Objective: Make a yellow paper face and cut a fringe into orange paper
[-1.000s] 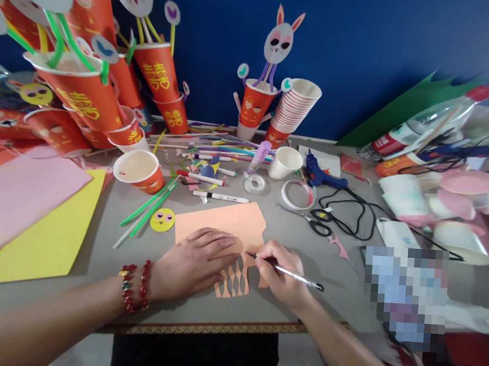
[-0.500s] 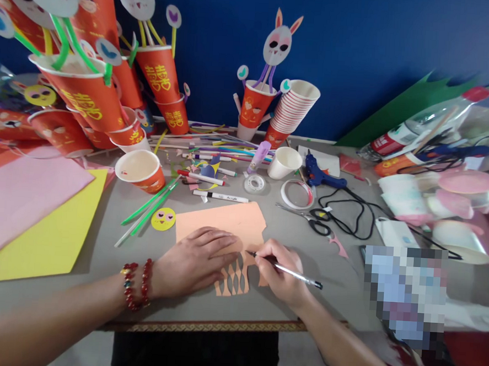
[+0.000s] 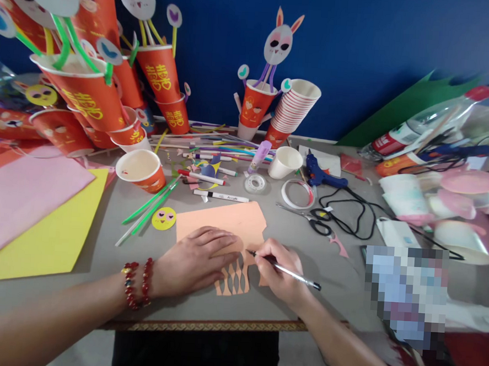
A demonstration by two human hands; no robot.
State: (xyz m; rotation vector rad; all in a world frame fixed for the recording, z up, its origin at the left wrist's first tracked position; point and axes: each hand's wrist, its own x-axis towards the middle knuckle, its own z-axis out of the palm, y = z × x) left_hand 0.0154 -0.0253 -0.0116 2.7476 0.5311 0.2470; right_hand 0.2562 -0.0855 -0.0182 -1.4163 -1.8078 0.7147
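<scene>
An orange sheet of paper [image 3: 221, 220] lies in front of me, with several leaf-shaped holes cut along its near edge. My left hand [image 3: 202, 258] rests flat on it, fingers stretched out and holding nothing. In my right hand [image 3: 283, 268] is a pen [image 3: 292, 273] with a silvery barrel, its dark tip on or just over the sheet, right of the left fingertips. A yellow paper disc with a drawn face [image 3: 164, 218] sits left of the sheet. Black-handled scissors [image 3: 319, 223] lie to the right.
Behind the sheet are an acrylic marker [image 3: 221, 196], tape rolls [image 3: 297, 194], a white cup [image 3: 285, 162] and a blue glue gun [image 3: 322, 174]. Red cups with paper figures [image 3: 88, 96] crowd the left. Yellow paper [image 3: 58, 249] lies at left, a bottle [image 3: 422, 127] at right.
</scene>
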